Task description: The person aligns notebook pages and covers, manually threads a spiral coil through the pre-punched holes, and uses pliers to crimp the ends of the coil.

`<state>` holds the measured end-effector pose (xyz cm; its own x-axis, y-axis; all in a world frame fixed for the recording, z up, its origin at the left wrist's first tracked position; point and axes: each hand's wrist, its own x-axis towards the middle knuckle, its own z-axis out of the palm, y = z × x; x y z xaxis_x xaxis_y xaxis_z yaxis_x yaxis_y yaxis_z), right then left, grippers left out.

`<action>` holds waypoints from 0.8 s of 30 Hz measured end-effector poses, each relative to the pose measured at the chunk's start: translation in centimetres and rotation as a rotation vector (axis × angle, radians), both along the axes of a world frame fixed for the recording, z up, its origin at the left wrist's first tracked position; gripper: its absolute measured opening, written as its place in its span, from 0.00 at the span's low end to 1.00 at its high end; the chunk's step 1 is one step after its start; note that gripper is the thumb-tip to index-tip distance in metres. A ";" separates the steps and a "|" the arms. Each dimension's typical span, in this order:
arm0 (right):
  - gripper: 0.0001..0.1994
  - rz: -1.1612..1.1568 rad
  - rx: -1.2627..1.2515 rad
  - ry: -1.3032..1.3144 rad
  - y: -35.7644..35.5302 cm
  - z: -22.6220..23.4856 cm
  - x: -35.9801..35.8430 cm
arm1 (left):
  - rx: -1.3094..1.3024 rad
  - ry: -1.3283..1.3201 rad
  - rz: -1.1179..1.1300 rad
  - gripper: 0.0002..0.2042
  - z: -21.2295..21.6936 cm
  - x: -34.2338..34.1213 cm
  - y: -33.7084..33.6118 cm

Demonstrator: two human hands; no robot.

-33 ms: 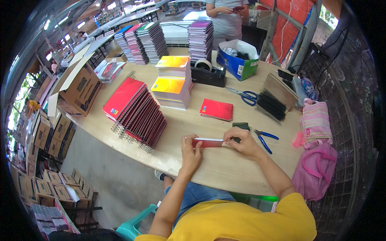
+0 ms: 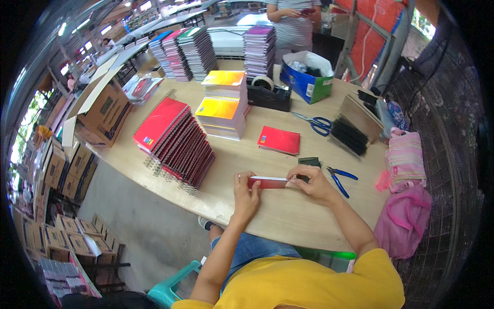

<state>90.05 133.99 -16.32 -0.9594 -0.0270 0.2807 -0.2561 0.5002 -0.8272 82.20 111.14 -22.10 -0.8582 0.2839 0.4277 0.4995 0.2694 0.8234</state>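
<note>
Close to the table's front edge, a small red notebook (image 2: 268, 183) is held on edge, its white page edge facing up. My left hand (image 2: 246, 198) grips its left end, the thumb on the near side. At the right end, the fingers of my right hand (image 2: 313, 184) are pinched together. Something small and dark shows under them, too hidden to name. Just beyond the right hand lies a dark green block-like thing (image 2: 310, 161). Blue-handled cutting pliers (image 2: 339, 180) rest to its right, jaws apart. Another red notebook (image 2: 279, 140) lies flat farther back.
Left stands a tall stack of red spiral notebooks (image 2: 175, 139), beside yellow notebooks (image 2: 218, 108). Behind are a tape dispenser (image 2: 268, 97), a blue-green box (image 2: 307, 82) and more notebook stacks (image 2: 259, 51). Scissors (image 2: 315, 122), black wire coils (image 2: 349, 136) and a pink bag (image 2: 404, 219) are at right.
The whole view has shifted very slightly. Both hands stay at the red notebook with no clear change of grip.
</note>
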 end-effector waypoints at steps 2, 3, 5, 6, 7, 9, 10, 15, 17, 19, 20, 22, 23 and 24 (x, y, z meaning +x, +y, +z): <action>0.07 -0.054 -0.005 -0.172 -1.5 1.1 -0.4 | -0.009 0.052 0.008 0.11 -0.5 0.2 -0.5; 0.08 -0.101 0.106 -0.108 -2.9 2.3 -0.5 | -0.020 0.090 0.053 0.11 -0.7 0.0 -1.0; 0.09 -0.102 0.228 -0.068 -3.0 1.6 -0.4 | 0.074 -0.005 0.052 0.13 -2.1 0.2 -0.7; 0.09 -0.129 0.293 -0.054 -2.5 1.4 0.1 | 0.040 -0.013 0.076 0.13 -1.9 0.5 0.2; 0.08 -0.141 0.323 -0.023 -2.1 0.8 0.3 | 0.075 0.092 0.051 0.14 -3.6 -0.1 0.7; 0.08 -0.169 0.269 0.061 -4.7 3.1 1.4 | 0.040 0.035 0.073 0.14 -4.4 0.0 2.0; 0.10 -0.168 0.290 0.008 -4.1 1.9 1.1 | 0.063 0.009 0.051 0.14 -4.4 -0.2 2.0; 0.10 -0.046 0.336 -0.024 -2.0 -0.8 -0.2 | 0.112 0.071 0.054 0.15 -3.7 0.3 1.6; 0.12 -0.073 0.320 -0.039 -3.3 0.0 1.2 | 0.117 0.082 0.056 0.16 -3.5 0.3 1.2; 0.15 -0.132 0.311 -0.057 -3.8 0.7 1.7 | 0.155 0.094 0.046 0.16 -2.6 0.7 1.0; 0.15 -0.141 0.321 -0.042 -3.8 0.8 1.7 | 0.149 0.093 0.053 0.17 -2.6 0.6 1.0; 0.14 -0.121 0.327 -0.010 -3.9 0.8 1.3 | 0.137 0.088 0.052 0.17 -2.9 0.4 0.9; 0.14 -0.116 0.330 0.003 -4.0 0.8 1.2 | 0.143 0.083 0.055 0.18 -3.0 0.4 0.8; 0.13 -0.115 0.331 0.014 -4.0 0.7 1.1 | 0.150 0.079 0.056 0.18 -3.0 0.4 0.9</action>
